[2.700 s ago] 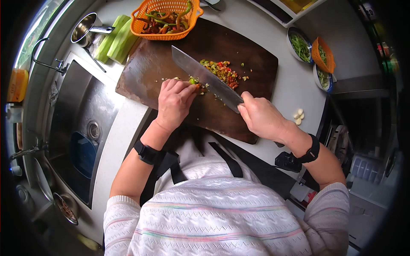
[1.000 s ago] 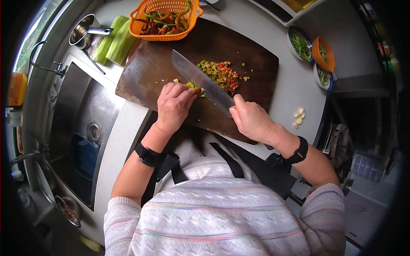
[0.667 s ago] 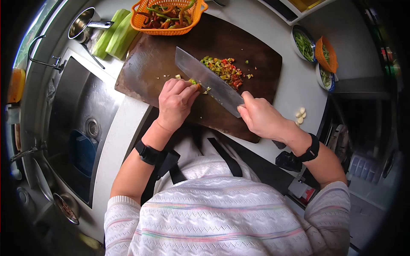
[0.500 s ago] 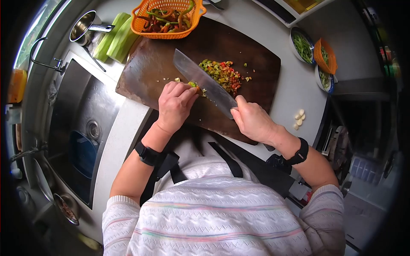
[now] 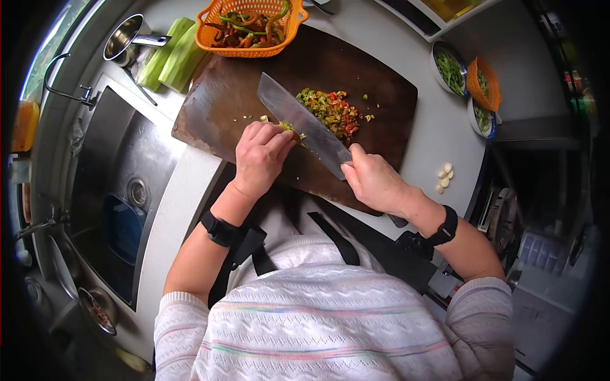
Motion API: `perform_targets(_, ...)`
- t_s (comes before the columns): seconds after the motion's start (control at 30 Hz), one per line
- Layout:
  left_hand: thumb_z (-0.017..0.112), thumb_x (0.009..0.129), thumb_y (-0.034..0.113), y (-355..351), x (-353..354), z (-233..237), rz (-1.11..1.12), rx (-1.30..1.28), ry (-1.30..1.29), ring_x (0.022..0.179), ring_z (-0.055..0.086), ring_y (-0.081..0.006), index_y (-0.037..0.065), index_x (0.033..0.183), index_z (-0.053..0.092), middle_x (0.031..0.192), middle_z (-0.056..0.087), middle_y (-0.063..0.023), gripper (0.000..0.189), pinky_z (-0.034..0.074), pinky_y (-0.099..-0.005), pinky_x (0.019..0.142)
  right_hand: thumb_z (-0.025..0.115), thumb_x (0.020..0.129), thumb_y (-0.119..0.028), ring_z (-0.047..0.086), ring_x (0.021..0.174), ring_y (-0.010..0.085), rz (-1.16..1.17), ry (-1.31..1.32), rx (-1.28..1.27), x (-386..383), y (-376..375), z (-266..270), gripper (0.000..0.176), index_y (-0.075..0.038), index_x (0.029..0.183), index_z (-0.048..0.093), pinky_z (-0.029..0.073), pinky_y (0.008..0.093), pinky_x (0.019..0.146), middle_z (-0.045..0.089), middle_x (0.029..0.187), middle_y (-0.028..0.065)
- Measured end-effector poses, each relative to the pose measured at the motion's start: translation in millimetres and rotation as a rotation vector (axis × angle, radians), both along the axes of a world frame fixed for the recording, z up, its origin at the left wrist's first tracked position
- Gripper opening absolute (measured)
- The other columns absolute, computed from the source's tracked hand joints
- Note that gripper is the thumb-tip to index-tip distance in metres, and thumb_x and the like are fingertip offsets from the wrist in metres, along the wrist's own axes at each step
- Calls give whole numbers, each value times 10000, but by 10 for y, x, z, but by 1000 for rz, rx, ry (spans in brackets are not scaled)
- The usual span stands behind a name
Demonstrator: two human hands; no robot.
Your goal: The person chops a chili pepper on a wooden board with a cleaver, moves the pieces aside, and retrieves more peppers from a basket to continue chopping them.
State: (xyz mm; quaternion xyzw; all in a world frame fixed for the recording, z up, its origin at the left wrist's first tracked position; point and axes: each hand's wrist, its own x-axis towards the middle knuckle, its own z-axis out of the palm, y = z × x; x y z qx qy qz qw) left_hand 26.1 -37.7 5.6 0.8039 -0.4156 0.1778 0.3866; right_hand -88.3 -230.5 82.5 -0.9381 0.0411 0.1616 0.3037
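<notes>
My right hand [image 5: 375, 178] is wrapped round the handle of a wide knife [image 5: 305, 124], whose blade slants up and left over the dark wooden board [image 5: 222, 89]. Close to the left side of the blade, my left hand [image 5: 262, 152] has its fingers bent and pressed on a small piece of green pepper [image 5: 287, 126] on the board. Chopped red and green pepper [image 5: 333, 111] lies in a heap on the far side of the blade. Small bits are scattered round both fingertips and blade.
An orange basket of peppers [image 5: 248, 46] overlaps the board's far edge, beside green gourd pieces [image 5: 171, 60] and a metal pot [image 5: 124, 41]. The sink [image 5: 127, 165] is at left. At right are garlic cloves [image 5: 445, 178], bowls of greens [image 5: 450, 71] and an orange strainer [image 5: 486, 86].
The knife and my right hand have shifted very slightly left. Less of the pepper shows at my left fingertips; my left hand stays in place.
</notes>
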Motion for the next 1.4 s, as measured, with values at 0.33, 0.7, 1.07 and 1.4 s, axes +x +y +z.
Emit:
perform_targets(0.33,714,709,11,79,-100,149,36,95,-26,956,551,-322,59,960,685,936,593,-95,258,471,-393,824,504,921,-152,612,695,443,-13,-27,-24,-32,20,-1,191,26,901,435,483,525,635,614,707,253)
perform_targets(0.7,709,704,-11,105,-49,36,0,7,32,899,584,-291,38,922,681,888,621,-92,225,490,-370,802,502,925,-142,592,673,451,-28,-18,16,-75,-32,283,195,25,886,409,466,522,602,585,669,253)
perform_targets(1.07,716,708,-10,91,-16,37,-3,-20,28,877,595,-283,40,885,687,871,631,-85,186,503,-355,767,489,926,-142,601,679,457,-3,13,-9,22,80,29,193,35,890,422,479,528,628,593,679,274)
perform_targets(1.4,714,711,-17,93,-43,31,-9,-42,46,861,598,-282,40,882,688,855,630,-83,182,508,-348,748,504,930,-110,564,632,454,6,6,-3,-60,9,277,208,32,852,374,415,486,544,546,625,250)
